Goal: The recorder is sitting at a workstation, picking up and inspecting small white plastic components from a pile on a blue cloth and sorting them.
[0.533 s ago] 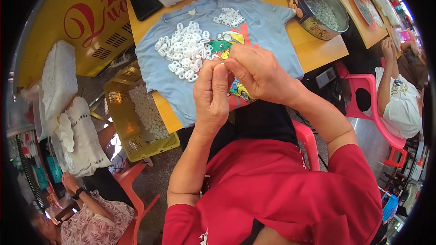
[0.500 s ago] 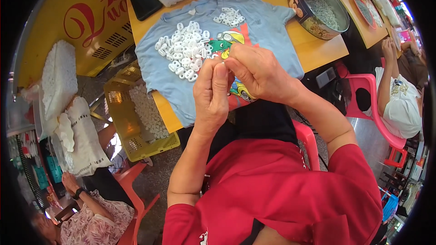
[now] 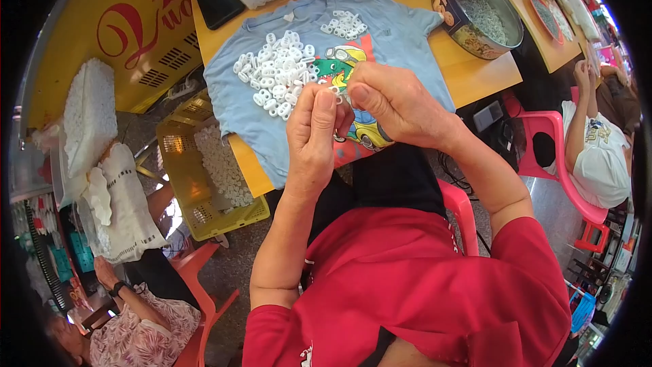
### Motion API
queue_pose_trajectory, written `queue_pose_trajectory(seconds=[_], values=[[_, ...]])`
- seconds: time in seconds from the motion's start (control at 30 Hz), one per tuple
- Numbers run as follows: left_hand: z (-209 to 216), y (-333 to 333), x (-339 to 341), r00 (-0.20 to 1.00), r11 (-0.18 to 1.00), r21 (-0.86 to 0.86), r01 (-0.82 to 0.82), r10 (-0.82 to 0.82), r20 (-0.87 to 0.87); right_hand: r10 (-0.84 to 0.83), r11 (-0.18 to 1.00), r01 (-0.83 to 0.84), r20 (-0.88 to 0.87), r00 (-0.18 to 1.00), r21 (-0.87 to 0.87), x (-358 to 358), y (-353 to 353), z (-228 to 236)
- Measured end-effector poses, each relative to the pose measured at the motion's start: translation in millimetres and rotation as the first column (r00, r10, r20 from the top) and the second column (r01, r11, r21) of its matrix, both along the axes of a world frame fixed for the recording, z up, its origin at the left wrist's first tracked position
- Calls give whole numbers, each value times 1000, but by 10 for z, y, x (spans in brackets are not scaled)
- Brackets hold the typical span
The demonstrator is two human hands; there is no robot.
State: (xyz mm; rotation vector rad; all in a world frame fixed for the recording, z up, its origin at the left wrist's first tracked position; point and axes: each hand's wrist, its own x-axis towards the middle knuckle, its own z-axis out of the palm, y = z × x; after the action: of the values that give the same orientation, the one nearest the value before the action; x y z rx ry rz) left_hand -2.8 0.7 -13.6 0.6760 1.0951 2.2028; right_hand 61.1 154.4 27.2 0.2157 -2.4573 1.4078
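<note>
1. From here I see the left hand [image 3: 312, 132] pinching a small white plastic piece [image 3: 335, 91] between thumb and fingers, just above the table's [image 3: 479, 81] near edge.
2. The right hand [image 3: 401, 105] is curled close beside it, thumb pressed to the forefinger; I can't tell what it grips.
3. Beyond them, a heap of white two-holed plastic pieces [image 3: 277, 71] lies on a blue T-shirt [image 3: 407, 47], toward the table's left edge.
4. A smaller pile [image 3: 344, 25] sits nearer the far edge.
5. A round tin [image 3: 445, 10] stands toward the right edge; a black phone [image 3: 217, 3] lies by the far left corner.
</note>
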Motion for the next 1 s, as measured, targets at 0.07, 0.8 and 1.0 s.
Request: queue_pose_trajectory(seconds=[0.07, 0.8, 1.0], values=[[2, 14, 18, 997, 997, -42, -65, 64, -34, 6, 997, -1, -63, 998, 80, 10, -3, -43], [-111, 114, 333, 958, 947, -206, -247, 207, -197, -101, 957, 189, -355, 929, 222, 68, -102, -402], [-138, 103, 203, 989, 977, -205, -60, 31, -143, -181, 953, 242, -300, 937, 180, 134, -73, -380]])
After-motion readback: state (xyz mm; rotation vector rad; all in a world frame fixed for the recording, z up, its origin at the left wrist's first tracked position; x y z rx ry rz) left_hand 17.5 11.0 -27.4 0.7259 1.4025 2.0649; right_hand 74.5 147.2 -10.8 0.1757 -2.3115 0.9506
